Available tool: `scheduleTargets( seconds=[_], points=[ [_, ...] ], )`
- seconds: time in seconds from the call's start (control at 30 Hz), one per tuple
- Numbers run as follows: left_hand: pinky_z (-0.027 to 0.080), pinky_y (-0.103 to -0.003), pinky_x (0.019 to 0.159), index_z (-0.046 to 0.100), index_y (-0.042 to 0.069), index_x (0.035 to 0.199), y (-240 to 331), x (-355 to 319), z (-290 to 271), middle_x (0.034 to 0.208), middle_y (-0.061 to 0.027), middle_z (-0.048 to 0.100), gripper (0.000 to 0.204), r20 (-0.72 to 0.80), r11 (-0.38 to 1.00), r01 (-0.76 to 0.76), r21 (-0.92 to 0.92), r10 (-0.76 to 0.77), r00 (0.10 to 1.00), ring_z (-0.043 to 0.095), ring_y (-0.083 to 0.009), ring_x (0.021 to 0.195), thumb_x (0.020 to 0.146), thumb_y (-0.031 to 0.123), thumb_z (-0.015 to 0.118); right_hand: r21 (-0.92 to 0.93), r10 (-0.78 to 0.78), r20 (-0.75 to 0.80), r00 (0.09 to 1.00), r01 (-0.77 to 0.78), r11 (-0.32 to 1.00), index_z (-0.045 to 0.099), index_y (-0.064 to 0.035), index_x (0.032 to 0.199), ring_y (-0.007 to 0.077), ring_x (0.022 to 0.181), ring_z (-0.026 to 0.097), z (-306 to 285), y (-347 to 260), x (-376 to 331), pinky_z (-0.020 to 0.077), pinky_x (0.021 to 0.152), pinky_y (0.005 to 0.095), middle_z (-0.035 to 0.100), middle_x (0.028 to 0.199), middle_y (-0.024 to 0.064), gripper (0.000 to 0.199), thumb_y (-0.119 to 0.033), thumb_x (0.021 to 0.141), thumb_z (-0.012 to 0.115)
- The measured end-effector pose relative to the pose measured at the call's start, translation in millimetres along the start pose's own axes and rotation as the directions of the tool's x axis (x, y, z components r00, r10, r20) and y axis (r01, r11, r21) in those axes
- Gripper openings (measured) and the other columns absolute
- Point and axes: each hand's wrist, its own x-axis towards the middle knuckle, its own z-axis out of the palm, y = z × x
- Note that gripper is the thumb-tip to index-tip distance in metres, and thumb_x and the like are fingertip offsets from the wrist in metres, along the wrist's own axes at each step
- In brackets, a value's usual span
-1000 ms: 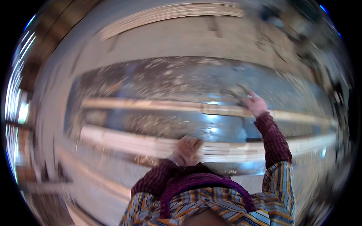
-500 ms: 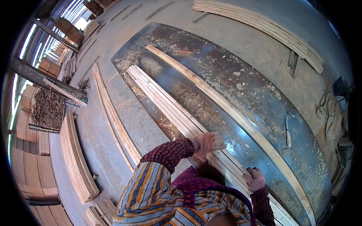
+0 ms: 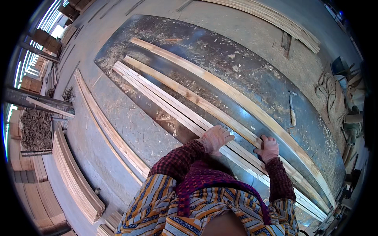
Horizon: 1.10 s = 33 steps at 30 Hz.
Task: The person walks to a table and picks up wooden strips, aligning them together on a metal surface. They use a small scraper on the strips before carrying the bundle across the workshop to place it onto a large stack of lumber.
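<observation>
My left hand (image 3: 214, 140), in a pale pinkish work glove, lies across a row of several narrow wooden strips (image 3: 165, 103), its fingers stretched out over them. To its right, my right hand (image 3: 269, 149), gloved with dark fingertips, grips a single wooden strip (image 3: 189, 95) between thumb and fingers. This strip lies apart from the row, with a gap widening between them. A broader yellowish board (image 3: 220, 84) lies beyond it on the dark worktable (image 3: 244, 63). The far ends of the strips point to the upper left.
A hammer-like tool with a pale handle (image 3: 292, 114) lies at the table's right. Wood chips litter the tabletop. Long strips (image 3: 108, 129) lie on the left, beside a stacked bundle (image 3: 75, 177). Another stack (image 3: 271, 19) stands at the far right, with sacking (image 3: 328, 94) near the right edge.
My right hand has moved away from the row, and one strip now lies separated toward the broad board. My left hand has stayed on the row. The view has shifted a little.
</observation>
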Motion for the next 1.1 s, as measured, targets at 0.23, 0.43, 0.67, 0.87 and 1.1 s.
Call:
scheduleTargets(
  seconds=[0.23, 0.43, 0.67, 0.87, 1.1],
  points=[
    [0.049, -0.049, 0.087, 0.062, 0.011, 0.128, 7.9, 19.6, 14.6, 0.105, -0.0106, 0.066, 0.081, -0.125, 0.984, -0.083, -0.156, 0.063, 0.99, 0.064, -0.032, 0.098, 0.059, 0.044, 0.087, 0.176, -0.215, 0.123, 0.969, 0.192, 0.965, 0.076, -0.0081, 0.098, 0.0387, 0.075, 0.069, 21.7, -33.5, 39.7, 0.056, 0.069, 0.0517, 0.071, 0.081, 0.0166, 0.033, -0.036, 0.084, 0.065],
    [0.045, -0.05, 0.099, 0.058, 0.003, 0.133, 24.8, 8.2, 12.8, 0.115, -0.0162, 0.067, 0.097, -0.156, 0.999, -0.001, 0.046, 0.008, 0.988, 0.063, -0.0344, 0.108, 0.054, 0.049, 0.091, 0.113, -0.237, 0.126, 0.963, 0.223, 0.968, 0.075, -0.0106, 0.105, 0.0348, 0.092, 0.074, 27.3, -69.0, 32.6, 0.0587, 0.072, 0.0524, 0.076, 0.098, 0.01, 0.035, -0.039, 0.095, 0.057],
    [0.039, -0.052, 0.112, 0.058, 0.003, 0.134, 28.2, 5.1, 14.9, 0.127, -0.0138, 0.061, 0.103, -0.12, 0.985, 0.037, 0.171, -0.017, 0.993, 0.055, -0.0342, 0.125, 0.052, 0.057, 0.09, 0.247, 0.031, 0.168, 0.985, -0.073, 0.966, 0.071, -0.0119, 0.111, 0.036, 0.099, 0.071, 27.5, 12.7, -30.4, 0.0564, 0.084, 0.0505, 0.074, 0.102, 0.013, 0.038, -0.045, 0.098, 0.056],
    [0.04, -0.05, 0.107, 0.054, 0.004, 0.132, 55.0, 31.5, -13.0, 0.119, -0.0164, 0.06, 0.101, -0.178, 0.973, -0.095, 0.21, 0.134, 0.975, 0.055, -0.0355, 0.117, 0.051, 0.05, 0.092, 0.385, 0.129, -0.054, 0.99, -0.099, 0.918, 0.073, -0.0149, 0.105, 0.0387, 0.094, 0.071, 52.0, -4.8, -62.2, 0.0563, 0.082, 0.0512, 0.074, 0.1, 0.0135, 0.031, -0.039, 0.096, 0.056],
    [0.04, -0.047, 0.105, 0.052, 0.004, 0.136, 43.7, 35.1, 7.6, 0.116, -0.0151, 0.062, 0.1, -0.105, 0.986, -0.124, 0.115, 0.136, 0.985, 0.057, -0.0332, 0.115, 0.058, 0.055, 0.088, 0.125, 0.258, -0.198, 0.946, -0.236, 0.964, 0.073, -0.0089, 0.104, 0.0315, 0.098, 0.072, -14.9, 39.2, -9.9, 0.0576, 0.083, 0.0469, 0.074, 0.102, 0.0129, 0.024, -0.023, 0.087, 0.064]
  ],
)
